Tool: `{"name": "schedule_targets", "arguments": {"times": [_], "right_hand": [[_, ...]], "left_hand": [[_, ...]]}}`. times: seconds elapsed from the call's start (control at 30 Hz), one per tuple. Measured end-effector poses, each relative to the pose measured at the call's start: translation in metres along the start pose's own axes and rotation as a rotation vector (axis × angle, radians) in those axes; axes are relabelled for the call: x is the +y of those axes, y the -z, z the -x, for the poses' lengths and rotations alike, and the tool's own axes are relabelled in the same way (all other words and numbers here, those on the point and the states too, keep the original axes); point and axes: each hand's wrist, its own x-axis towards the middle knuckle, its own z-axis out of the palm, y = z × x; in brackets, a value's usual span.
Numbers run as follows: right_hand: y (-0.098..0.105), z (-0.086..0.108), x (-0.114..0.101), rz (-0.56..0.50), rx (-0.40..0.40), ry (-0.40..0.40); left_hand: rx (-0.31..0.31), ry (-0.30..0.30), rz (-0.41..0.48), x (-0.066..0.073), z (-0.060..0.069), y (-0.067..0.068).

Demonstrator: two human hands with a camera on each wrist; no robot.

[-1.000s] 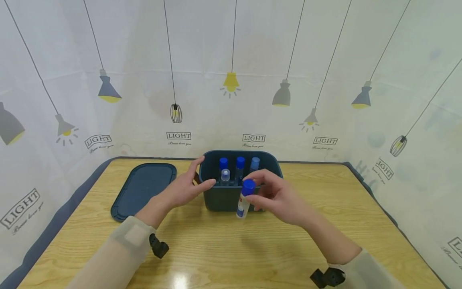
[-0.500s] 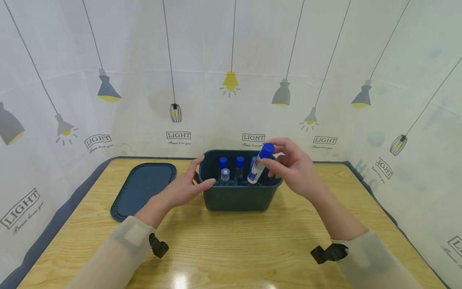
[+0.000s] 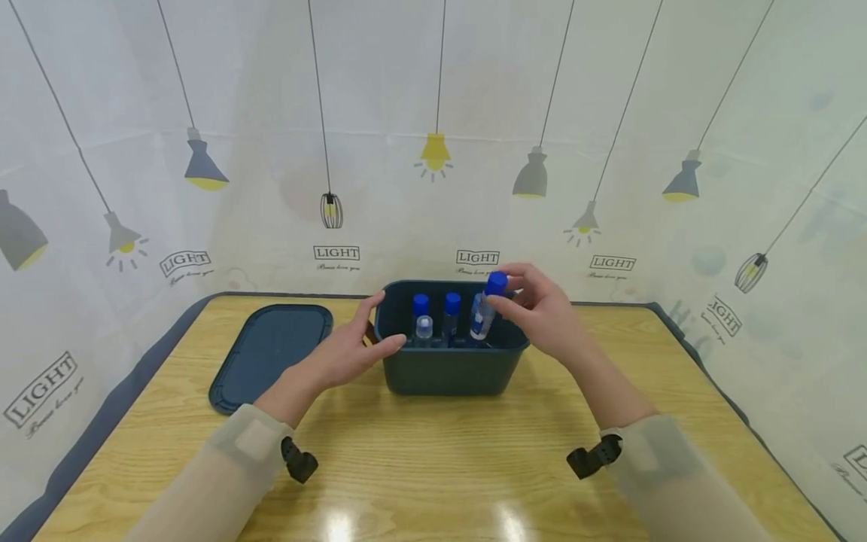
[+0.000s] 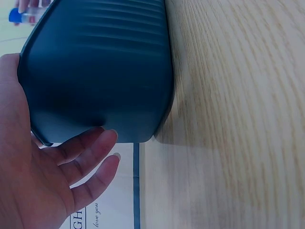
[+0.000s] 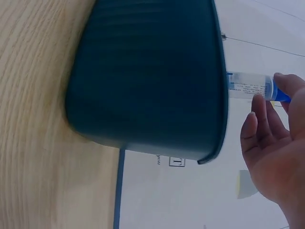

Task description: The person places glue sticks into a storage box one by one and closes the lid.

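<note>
Straighten tilted tube (image 3: 482, 322) at right half of bin (image 3: 447, 374) before lowering, pinched near cap (image 3: 497, 282) in right hand (image 3: 544, 315); brace bin's left end with left hand (image 3: 343, 351), loosely spread.

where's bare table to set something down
Bare light wooden tabletop lies before the dark teal plastic bin, between the pale sleeves, and right of the right hand. Crowded: left of the bin, by the flat dark teal lid and left hand; inside it, by blue-capped plastic tubes.
</note>
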Motion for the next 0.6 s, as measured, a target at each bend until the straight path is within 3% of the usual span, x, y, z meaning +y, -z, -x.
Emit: {"name": "schedule_targets", "arguments": {"times": [0.27,0.6], "right_hand": [[-0.021,-0.010,0.008,0.040,-0.084,-0.026],[-0.037,-0.025,0.010,0.088,-0.130,-0.019]], "left_hand": [[0.002,0.002,-0.009,0.001,0.000,0.000],[0.007,0.004,-0.008,0.000,-0.001,-0.001]]}}
